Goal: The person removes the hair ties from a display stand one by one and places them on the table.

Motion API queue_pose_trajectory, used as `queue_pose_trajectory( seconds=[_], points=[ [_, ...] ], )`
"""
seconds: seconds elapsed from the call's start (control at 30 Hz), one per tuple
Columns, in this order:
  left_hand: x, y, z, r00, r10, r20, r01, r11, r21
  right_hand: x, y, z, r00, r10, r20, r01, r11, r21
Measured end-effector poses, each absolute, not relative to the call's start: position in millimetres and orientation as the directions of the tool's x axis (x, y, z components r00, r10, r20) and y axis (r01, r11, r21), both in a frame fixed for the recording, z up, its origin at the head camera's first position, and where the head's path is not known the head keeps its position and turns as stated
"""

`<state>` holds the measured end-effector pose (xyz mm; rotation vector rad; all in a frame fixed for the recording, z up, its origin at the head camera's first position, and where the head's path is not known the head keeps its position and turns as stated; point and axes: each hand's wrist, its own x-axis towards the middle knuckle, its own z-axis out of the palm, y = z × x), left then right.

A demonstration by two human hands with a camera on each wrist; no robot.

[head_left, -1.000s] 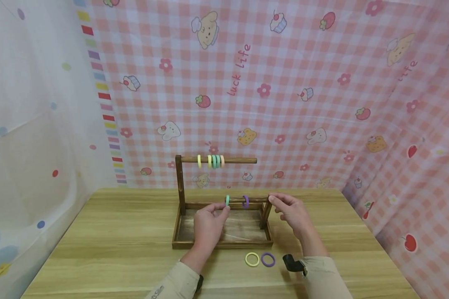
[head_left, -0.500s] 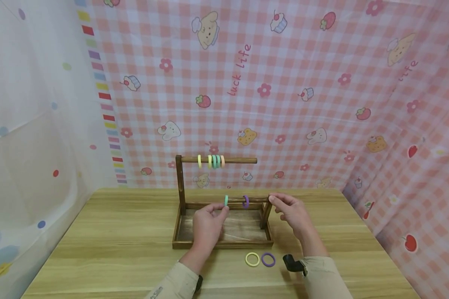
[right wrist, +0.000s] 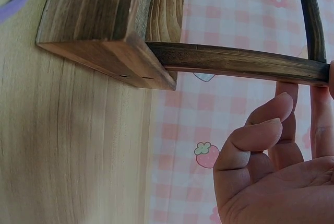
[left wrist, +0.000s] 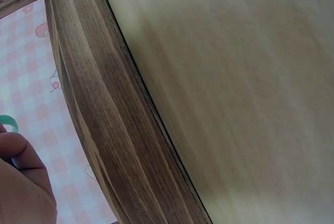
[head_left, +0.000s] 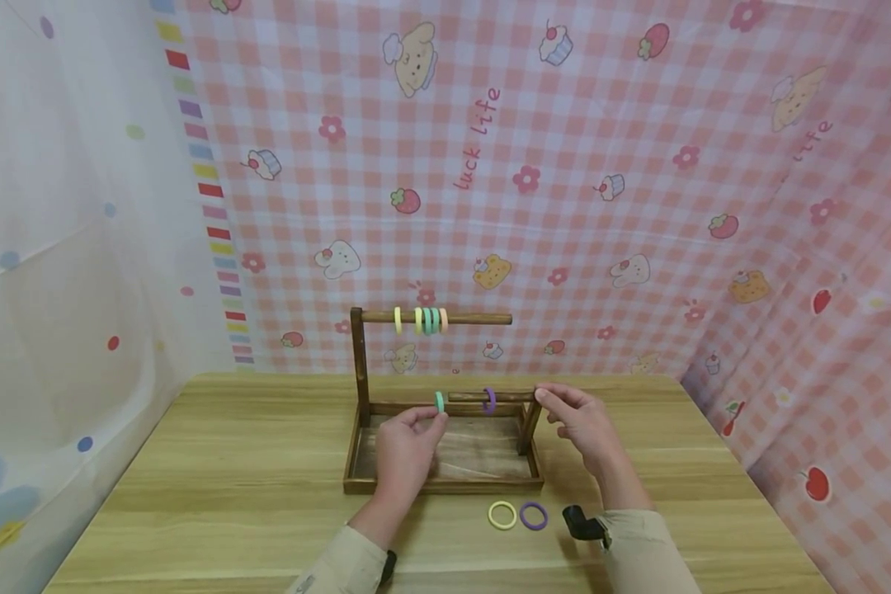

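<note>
My left hand [head_left: 404, 454] pinches a mint-green ring [head_left: 440, 403] between thumb and fingertips, just off the free left end of the lower wooden rod [head_left: 466, 397]. In the left wrist view, part of that green ring [left wrist: 11, 122] shows above the curled fingers. A purple ring [head_left: 493, 402] hangs around the middle of the lower rod. My right hand [head_left: 582, 421] grips the top of the short post [head_left: 529, 429] where this rod joins it. The right wrist view has fingertips against the post [right wrist: 224, 61], with the thumb mostly cut off at the frame's edge.
Yellow, green and peach rings hang on the upper rod [head_left: 483, 318], held by a tall left post [head_left: 360, 363]. Both posts rise from a shallow wooden tray [head_left: 445, 487]. A yellow ring [head_left: 490, 516] and a purple ring [head_left: 545, 516] lie flat on the table [head_left: 230, 495] before it.
My left hand has drawn the green ring leftward, from around the lower rod's tip to just beyond its end. The right hand stays on the short post.
</note>
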<state>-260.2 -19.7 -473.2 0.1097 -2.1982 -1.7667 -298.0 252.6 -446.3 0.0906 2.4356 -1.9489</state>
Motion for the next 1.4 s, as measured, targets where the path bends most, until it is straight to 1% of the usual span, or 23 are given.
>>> queue_pose_trajectory(
  seconds=[0.4,0.5,0.63,0.77,0.9,1.03,1.2,1.4],
  points=[
    [-254.2,-24.2,-478.8,-0.95,-0.238,0.202,0.136,0.267,0.954,-297.9,253.5,-446.9,-0.998,0.029,-0.064,0.069,0.225,-0.972],
    [-250.8,-25.2,-480.0,-0.963,-0.213,0.167,0.108,0.261,0.959,-298.2,253.4,-447.1,-0.997,0.032,-0.067,0.072,0.223,-0.972],
    [-244.8,-26.5,-478.9,-0.987,-0.125,0.098,0.063,0.263,0.963,-298.7,253.1,-445.8,-0.997,0.037,-0.065,0.072,0.223,-0.972],
    [-237.8,-26.8,-474.8,-0.998,0.008,0.055,0.055,0.322,0.945,-299.0,253.1,-444.0,-0.997,0.031,-0.066,0.071,0.223,-0.972],
    [-231.0,-26.1,-474.1,-0.99,0.142,0.023,0.079,0.403,0.912,-299.0,252.8,-443.2,-0.997,0.023,-0.075,0.078,0.22,-0.972],
    [-225.2,-26.3,-476.2,-0.972,0.237,-0.009,0.106,0.469,0.877,-300.0,253.1,-443.6,-0.996,0.021,-0.081,0.084,0.222,-0.971],
    [-220.6,-25.7,-481.9,-0.949,0.311,-0.051,0.144,0.57,0.809,-300.0,252.8,-443.5,-0.997,0.016,-0.077,0.078,0.228,-0.97],
    [-217.7,-20.4,-490.8,-0.943,0.321,-0.085,0.149,0.638,0.755,-298.9,252.3,-442.5,-0.998,0.015,-0.068,0.069,0.222,-0.973]
  ],
)
